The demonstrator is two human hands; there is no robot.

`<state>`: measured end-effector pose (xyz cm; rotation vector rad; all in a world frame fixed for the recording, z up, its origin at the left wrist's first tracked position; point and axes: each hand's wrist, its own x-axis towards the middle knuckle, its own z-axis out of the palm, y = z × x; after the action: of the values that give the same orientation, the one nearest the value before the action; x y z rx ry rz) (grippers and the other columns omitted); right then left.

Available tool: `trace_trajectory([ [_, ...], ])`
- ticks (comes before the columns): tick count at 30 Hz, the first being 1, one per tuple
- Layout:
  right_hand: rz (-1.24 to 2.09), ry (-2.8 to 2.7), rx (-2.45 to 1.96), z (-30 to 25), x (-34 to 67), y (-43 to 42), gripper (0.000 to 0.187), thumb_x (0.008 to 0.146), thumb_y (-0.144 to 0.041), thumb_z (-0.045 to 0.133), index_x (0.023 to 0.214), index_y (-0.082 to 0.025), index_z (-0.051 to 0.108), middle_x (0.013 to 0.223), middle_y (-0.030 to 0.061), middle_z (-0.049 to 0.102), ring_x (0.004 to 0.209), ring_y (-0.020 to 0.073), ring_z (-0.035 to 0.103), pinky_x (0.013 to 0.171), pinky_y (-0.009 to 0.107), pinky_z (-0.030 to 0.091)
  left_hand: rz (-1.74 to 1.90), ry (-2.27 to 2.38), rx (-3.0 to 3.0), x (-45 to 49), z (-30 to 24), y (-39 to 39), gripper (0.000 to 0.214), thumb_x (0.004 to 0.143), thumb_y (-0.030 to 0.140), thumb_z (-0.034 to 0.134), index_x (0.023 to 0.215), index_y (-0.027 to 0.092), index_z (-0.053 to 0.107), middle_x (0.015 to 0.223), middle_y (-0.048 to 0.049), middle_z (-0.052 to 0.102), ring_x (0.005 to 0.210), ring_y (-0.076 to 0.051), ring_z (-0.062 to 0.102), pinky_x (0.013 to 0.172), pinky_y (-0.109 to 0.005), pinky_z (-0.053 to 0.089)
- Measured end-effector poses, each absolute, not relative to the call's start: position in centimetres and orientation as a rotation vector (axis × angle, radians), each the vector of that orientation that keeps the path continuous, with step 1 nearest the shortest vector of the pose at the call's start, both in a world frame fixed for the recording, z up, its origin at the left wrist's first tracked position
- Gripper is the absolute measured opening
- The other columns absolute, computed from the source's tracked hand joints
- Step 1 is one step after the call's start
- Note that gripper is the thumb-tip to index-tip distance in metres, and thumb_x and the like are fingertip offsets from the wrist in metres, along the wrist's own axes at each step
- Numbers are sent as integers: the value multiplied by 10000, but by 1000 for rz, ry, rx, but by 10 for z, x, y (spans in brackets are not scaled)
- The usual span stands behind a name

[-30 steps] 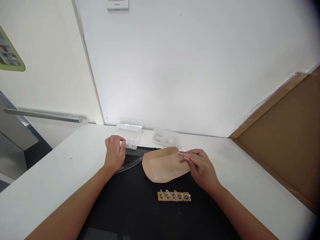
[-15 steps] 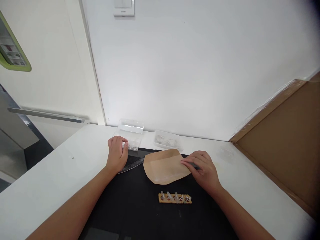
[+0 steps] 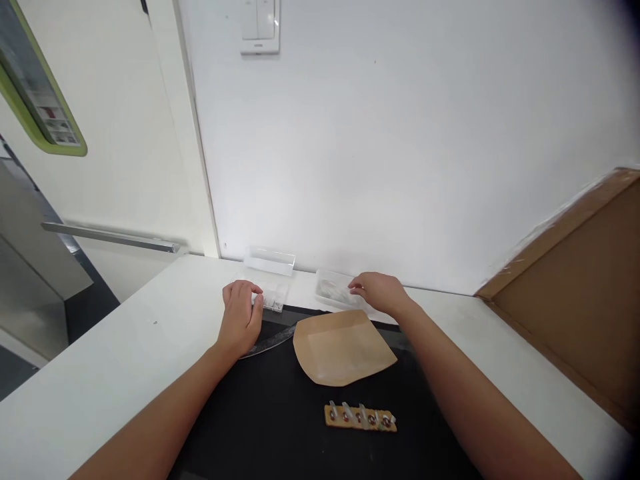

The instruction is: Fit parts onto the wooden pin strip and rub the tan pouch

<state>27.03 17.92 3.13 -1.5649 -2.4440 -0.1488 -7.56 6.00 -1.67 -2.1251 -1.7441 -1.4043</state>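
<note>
My left hand (image 3: 243, 317) is curled at the front left corner of a hinged clear plastic box (image 3: 274, 297) with its lid up. Small pieces lie inside; whatever is between thumb and fingers is hidden. My right hand (image 3: 380, 293) reaches over the right side of a shallow translucent tray (image 3: 325, 293), its fingertips drawn together above clear pieces. I cannot see if it holds one. In front of the hands, a tan paper sheet (image 3: 343, 350) with slightly curved-up edges lies on a black mat (image 3: 270, 413). Nearer to me is a small yellowish strip (image 3: 360, 418) with reddish-brown round spots and clear pieces sticking up.
A thin, dark curved strip (image 3: 273, 341) runs from my left wrist to the paper. The white tabletop (image 3: 125, 360) meets a white wall behind the boxes. A brown panel (image 3: 580, 293) borders the right side, and a metal bar (image 3: 115, 238) is at the left.
My right hand has let go of the tan paper's right edge and moved up and left to the translucent tray. My left hand stays at the box. The view has shifted slightly.
</note>
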Motion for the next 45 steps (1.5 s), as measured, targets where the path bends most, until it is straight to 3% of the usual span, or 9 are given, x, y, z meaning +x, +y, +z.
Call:
trace_trajectory([
  [6, -149, -2500, -1731, 16, 270, 213, 187, 908, -205, 650, 920, -282, 820, 1028, 71, 807, 873, 241, 728, 675, 328, 472, -1341, -1758, -2143, -74, -18, 59, 172, 1063, 306, 395, 1050, 227, 547, 1101, -98, 592, 1131, -302, 462, 992, -487, 416],
  [15, -79, -2580, -1923, 12, 264, 218, 136, 944, -294, 677, 989, -184, 742, 1008, 61, 751, 900, 207, 680, 823, 382, 519, -1325, -1715, -2155, -72, -13, 56, 168, 1070, 298, 401, 1083, 217, 547, 1126, -95, 576, 1150, -294, 446, 998, -490, 408],
  [20, -46, -2540, -1895, 25, 264, 210, 92, 928, -225, 656, 884, -202, 733, 959, 73, 749, 868, 219, 678, 748, 334, 455, -1325, -1699, -2176, -70, -13, 55, 168, 1073, 289, 396, 1084, 216, 546, 1118, -96, 571, 1141, -291, 440, 996, -490, 405],
  [26, 41, -2496, -1680, 59, 266, 189, 159, 961, -341, 609, 925, -238, 725, 1147, 57, 716, 852, 180, 671, 673, 289, 429, -1331, -1630, -2195, -68, -10, 53, 147, 1066, 261, 410, 1082, 205, 545, 1123, -98, 569, 1140, -288, 444, 991, -479, 401],
  [28, 94, -2496, -1599, 75, 264, 174, 200, 990, -371, 564, 962, -240, 712, 1068, 48, 737, 831, 171, 676, 660, 279, 441, -1332, -1577, -2196, -67, -8, 52, 130, 1060, 236, 420, 1089, 198, 541, 1117, -101, 570, 1134, -287, 447, 995, -484, 400],
  [32, 372, -2372, -1397, 105, 259, 129, 284, 973, -499, 596, 1005, -239, 704, 751, 13, 728, 659, 166, 653, 577, 274, 426, -1322, -1484, -2213, -65, -3, 46, 105, 1037, 190, 438, 1093, 188, 526, 1101, -106, 581, 1121, -283, 466, 997, -486, 413],
  [38, 805, -2014, -1181, 89, 238, 51, 355, 947, -540, 663, 1090, -216, 685, 711, 21, 724, 618, 171, 693, 484, 243, 410, -1355, -1098, -2306, -49, 10, 26, 318, 928, 138, 566, 1226, 174, 464, 1160, -138, 579, 1145, -303, 508, 1012, -525, 412],
  [45, 1218, -1740, -1042, 32, 224, -2, 342, 948, -498, 682, 1133, -213, 641, 775, 15, 674, 670, 183, 726, 428, 220, 416, -1474, -916, -2599, -17, 13, -6, 320, 932, 143, 566, 1247, 198, 547, 1109, -101, 624, 1099, -265, 566, 993, -475, 431],
])
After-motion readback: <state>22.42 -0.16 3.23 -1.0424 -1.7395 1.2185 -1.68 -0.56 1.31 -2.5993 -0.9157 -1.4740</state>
